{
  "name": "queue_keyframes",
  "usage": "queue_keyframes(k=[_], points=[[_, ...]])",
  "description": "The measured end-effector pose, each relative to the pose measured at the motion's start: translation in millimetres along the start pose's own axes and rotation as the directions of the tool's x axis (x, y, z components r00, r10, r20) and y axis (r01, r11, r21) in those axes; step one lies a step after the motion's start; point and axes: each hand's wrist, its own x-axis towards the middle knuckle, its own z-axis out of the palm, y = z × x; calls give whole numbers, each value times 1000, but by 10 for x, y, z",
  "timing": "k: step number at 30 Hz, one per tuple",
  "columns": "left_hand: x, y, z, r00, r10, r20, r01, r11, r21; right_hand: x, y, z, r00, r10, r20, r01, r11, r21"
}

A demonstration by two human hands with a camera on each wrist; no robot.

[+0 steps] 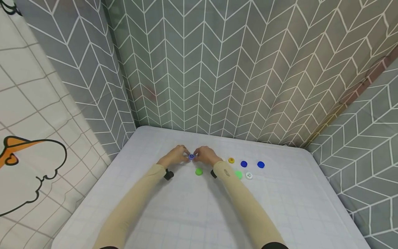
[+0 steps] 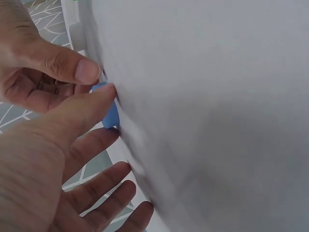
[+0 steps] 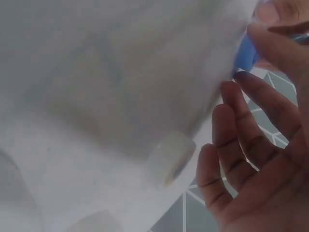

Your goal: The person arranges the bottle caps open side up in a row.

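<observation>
A small blue bottle cap [image 1: 191,157] is between the two hands near the far part of the table. My left hand [image 1: 174,156] pinches it from the left with thumb and forefinger, and the other fingers spread loosely in the left wrist view. From the right, my right hand [image 1: 206,155] has thumb and forefinger on the same blue cap [image 3: 246,54]. Its remaining fingers are half bent. Both thumbs come close together above the cap. A green cap [image 1: 199,171] lies nearer the body, between the wrists.
Right of the right arm lie a yellow cap [image 1: 231,160], two dark blue caps, a pale green cap [image 1: 238,174] and a white cap [image 1: 249,176] with a print. A whitish cap [image 3: 173,157] is beside the right hand. Patterned curtains [image 1: 217,69] hang behind the white-covered table [image 1: 186,214].
</observation>
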Motion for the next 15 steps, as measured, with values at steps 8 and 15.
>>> queue_keyframes(k=[8, 15], points=[[7, 50, 40, 1000, 1, -19, -1, 1000, 6, 5, -7, 41, 999, -41, -34, 41, 999, 2], [1, 75, 48, 1000, -1, -17, 1, 1000, 25, 3, 6, 53, 999, -25, -21, 26, 999, 31]])
